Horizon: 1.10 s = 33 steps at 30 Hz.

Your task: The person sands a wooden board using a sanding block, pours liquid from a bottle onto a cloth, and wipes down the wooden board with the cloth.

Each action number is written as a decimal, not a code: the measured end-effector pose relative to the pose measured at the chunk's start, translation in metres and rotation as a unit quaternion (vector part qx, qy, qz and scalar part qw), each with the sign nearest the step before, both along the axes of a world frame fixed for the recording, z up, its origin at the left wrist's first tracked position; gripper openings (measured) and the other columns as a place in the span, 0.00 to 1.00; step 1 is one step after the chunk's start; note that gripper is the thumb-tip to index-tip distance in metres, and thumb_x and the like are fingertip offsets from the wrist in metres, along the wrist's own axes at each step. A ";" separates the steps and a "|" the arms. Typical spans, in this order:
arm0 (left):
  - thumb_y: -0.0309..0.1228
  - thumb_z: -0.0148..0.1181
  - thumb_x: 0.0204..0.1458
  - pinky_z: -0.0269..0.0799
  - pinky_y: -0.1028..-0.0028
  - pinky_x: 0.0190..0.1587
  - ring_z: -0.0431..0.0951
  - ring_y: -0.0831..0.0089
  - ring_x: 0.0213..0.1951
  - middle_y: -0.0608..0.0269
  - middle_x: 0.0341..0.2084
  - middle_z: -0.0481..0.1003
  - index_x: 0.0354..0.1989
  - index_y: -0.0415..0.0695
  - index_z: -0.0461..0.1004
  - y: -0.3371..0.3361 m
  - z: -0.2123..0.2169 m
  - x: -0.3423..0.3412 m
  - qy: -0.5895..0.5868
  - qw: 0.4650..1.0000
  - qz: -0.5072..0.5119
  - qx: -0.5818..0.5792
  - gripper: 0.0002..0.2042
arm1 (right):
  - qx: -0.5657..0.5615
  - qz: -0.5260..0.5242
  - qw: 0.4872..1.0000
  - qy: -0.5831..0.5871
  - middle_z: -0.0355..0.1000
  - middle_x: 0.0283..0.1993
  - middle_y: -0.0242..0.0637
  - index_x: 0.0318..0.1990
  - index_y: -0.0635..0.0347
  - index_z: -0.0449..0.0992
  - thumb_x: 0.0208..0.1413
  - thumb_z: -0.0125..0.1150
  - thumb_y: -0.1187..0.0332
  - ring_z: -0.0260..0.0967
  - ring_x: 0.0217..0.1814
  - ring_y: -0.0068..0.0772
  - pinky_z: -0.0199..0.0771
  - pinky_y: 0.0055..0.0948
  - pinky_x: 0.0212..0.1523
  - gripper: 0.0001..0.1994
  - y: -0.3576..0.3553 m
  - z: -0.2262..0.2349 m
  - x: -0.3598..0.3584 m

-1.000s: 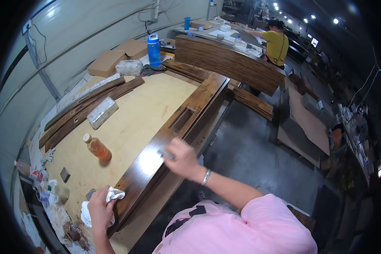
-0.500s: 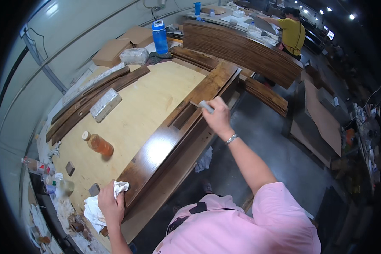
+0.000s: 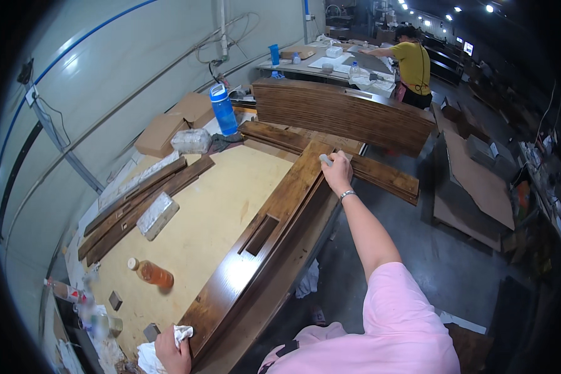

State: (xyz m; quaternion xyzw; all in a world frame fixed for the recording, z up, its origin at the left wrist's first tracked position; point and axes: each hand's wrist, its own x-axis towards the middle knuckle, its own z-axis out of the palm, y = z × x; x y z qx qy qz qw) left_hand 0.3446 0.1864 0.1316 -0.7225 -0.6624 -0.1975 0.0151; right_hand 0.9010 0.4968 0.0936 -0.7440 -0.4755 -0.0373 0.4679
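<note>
A long dark-brown wooden board (image 3: 221,290) with a glossy surface and a rectangular cutout runs diagonally across the light worktable (image 3: 230,187). Near its far end, my right hand (image 3: 338,174) is closed around a small pale grey block (image 3: 326,161), held against the board's right edge. The block's exact kind is hard to make out. At the near end, my left hand (image 3: 172,354) grips a crumpled white cloth (image 3: 182,335) beside the board's corner. Left of the board, a bottle of amber liquid (image 3: 153,273) lies tilted in view.
Dark wood strips (image 3: 149,202) and a wrapped block (image 3: 158,215) lie on the left. A blue bottle (image 3: 223,111) stands at the back by cardboard boxes (image 3: 162,134). A large brown panel (image 3: 340,115) stands beyond; farther off, a person in yellow (image 3: 412,68) works at another table.
My right hand has slid with the grey block along the board toward its far end, passing the cutout. The left hand still holds the cloth at the near end. The whole view has shifted.
</note>
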 end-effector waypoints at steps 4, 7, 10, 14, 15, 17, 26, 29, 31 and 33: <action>0.31 0.61 0.50 0.66 0.56 0.46 0.73 0.47 0.43 0.48 0.38 0.76 0.48 0.38 0.74 0.003 -0.003 0.000 -0.007 1.000 -0.011 0.014 0.17 | -0.011 -0.026 1.000 -0.010 0.73 0.42 0.44 0.34 0.60 0.82 0.50 0.67 0.63 0.74 0.46 0.52 0.74 0.44 0.46 0.10 0.028 0.003 0.038; 0.37 0.60 0.59 0.71 0.58 0.50 0.78 0.48 0.44 0.46 0.40 0.80 0.48 0.42 0.80 0.009 0.004 0.006 0.021 0.999 -0.007 0.037 0.14 | -0.062 -0.066 0.996 -0.006 0.76 0.43 0.48 0.34 0.59 0.83 0.52 0.65 0.63 0.74 0.48 0.52 0.75 0.46 0.48 0.09 0.043 0.011 0.059; 0.36 0.61 0.58 0.71 0.56 0.47 0.78 0.51 0.43 0.47 0.41 0.79 0.49 0.42 0.79 0.004 0.000 -0.003 -0.006 0.999 -0.013 0.035 0.14 | -0.011 -0.128 0.992 -0.010 0.78 0.39 0.49 0.34 0.59 0.83 0.53 0.66 0.61 0.75 0.47 0.51 0.75 0.44 0.47 0.10 0.044 0.022 0.046; 0.37 0.64 0.57 0.72 0.58 0.48 0.79 0.59 0.45 0.48 0.43 0.79 0.51 0.43 0.78 0.005 0.009 0.018 -0.067 0.995 -0.058 0.040 0.16 | 0.112 0.175 0.953 0.221 0.80 0.33 0.38 0.36 0.61 0.83 0.52 0.69 0.64 0.78 0.35 0.32 0.76 0.31 0.37 0.10 0.024 0.043 -0.031; 0.34 0.61 0.50 0.67 0.56 0.51 0.74 0.48 0.47 0.48 0.43 0.75 0.51 0.37 0.74 0.003 -0.004 0.016 -0.053 0.998 -0.041 0.017 0.20 | 0.127 0.268 0.919 0.260 0.80 0.34 0.36 0.38 0.62 0.82 0.53 0.67 0.67 0.77 0.35 0.28 0.76 0.31 0.38 0.09 0.021 0.033 -0.050; 0.33 0.62 0.49 0.66 0.57 0.54 0.73 0.48 0.49 0.47 0.46 0.75 0.52 0.37 0.73 0.015 0.002 0.036 0.017 0.998 -0.039 0.046 0.21 | 0.052 0.377 0.869 0.316 0.78 0.36 0.36 0.41 0.64 0.79 0.51 0.64 0.74 0.76 0.33 0.23 0.78 0.26 0.37 0.09 -0.025 0.054 -0.131; 0.20 0.62 0.47 0.66 0.61 0.58 0.74 0.54 0.52 0.49 0.46 0.75 0.48 0.34 0.75 0.023 0.025 0.069 -0.176 0.973 -0.066 0.136 0.17 | -0.091 0.690 0.585 0.416 0.72 0.40 0.30 0.44 0.63 0.75 0.53 0.65 0.73 0.71 0.44 0.18 0.78 0.25 0.44 0.12 -0.191 0.061 -0.324; 0.18 0.59 0.45 0.67 0.61 0.55 0.75 0.55 0.46 0.50 0.40 0.76 0.41 0.34 0.75 -0.017 0.029 0.041 -0.264 0.951 0.006 0.163 0.12 | -0.114 0.704 0.587 0.383 0.71 0.41 0.34 0.43 0.63 0.75 0.51 0.66 0.73 0.72 0.45 0.26 0.77 0.29 0.46 0.12 -0.207 0.054 -0.347; 0.16 0.57 0.46 0.68 0.63 0.55 0.75 0.60 0.47 0.54 0.41 0.76 0.43 0.34 0.75 -0.042 0.017 0.007 -0.307 0.925 0.092 0.206 0.14 | -0.044 0.695 0.695 0.177 0.71 0.44 0.41 0.43 0.62 0.76 0.47 0.66 0.73 0.72 0.47 0.41 0.76 0.35 0.51 0.14 -0.213 0.046 -0.358; 0.16 0.57 0.47 0.67 0.64 0.56 0.75 0.62 0.47 0.55 0.42 0.76 0.46 0.35 0.75 -0.070 0.024 -0.027 -0.266 0.904 0.194 0.271 0.15 | -0.003 0.664 0.742 0.088 0.69 0.51 0.48 0.46 0.60 0.77 0.44 0.67 0.71 0.68 0.57 0.52 0.74 0.41 0.56 0.18 -0.220 0.042 -0.361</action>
